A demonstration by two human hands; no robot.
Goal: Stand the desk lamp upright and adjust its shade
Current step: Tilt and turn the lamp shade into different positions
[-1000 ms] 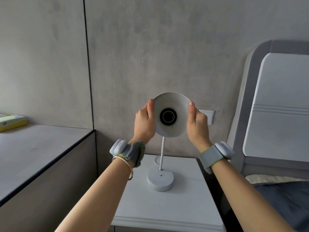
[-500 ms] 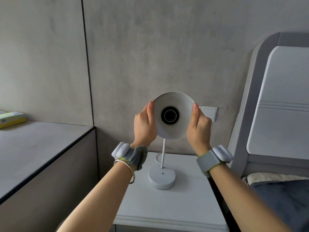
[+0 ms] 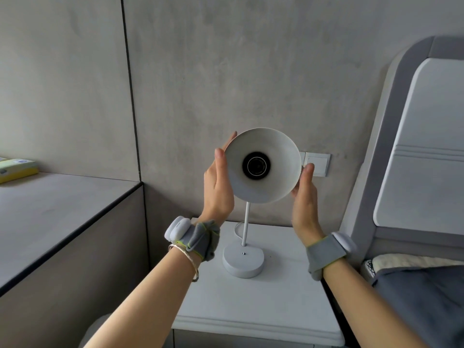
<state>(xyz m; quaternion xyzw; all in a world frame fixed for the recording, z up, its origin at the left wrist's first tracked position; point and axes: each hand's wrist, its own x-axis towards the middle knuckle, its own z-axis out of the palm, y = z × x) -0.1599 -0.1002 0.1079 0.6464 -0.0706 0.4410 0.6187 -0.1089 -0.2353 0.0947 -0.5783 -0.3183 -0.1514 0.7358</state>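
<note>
On the white nightstand (image 3: 263,305) the desk lamp (image 3: 244,227) stands upright on its round base, its thin stem rising nearly vertical with a slight lean. Its shade (image 3: 271,177) sits between the two hands, open mouth facing the camera. The left hand (image 3: 217,187) and right hand (image 3: 305,199), fingers extended, cup its opposite rims.

The desk lamp (image 3: 243,257) stands on the nightstand (image 3: 276,305), between the counter (image 3: 57,204) left and headboard (image 3: 414,146) right.
</note>
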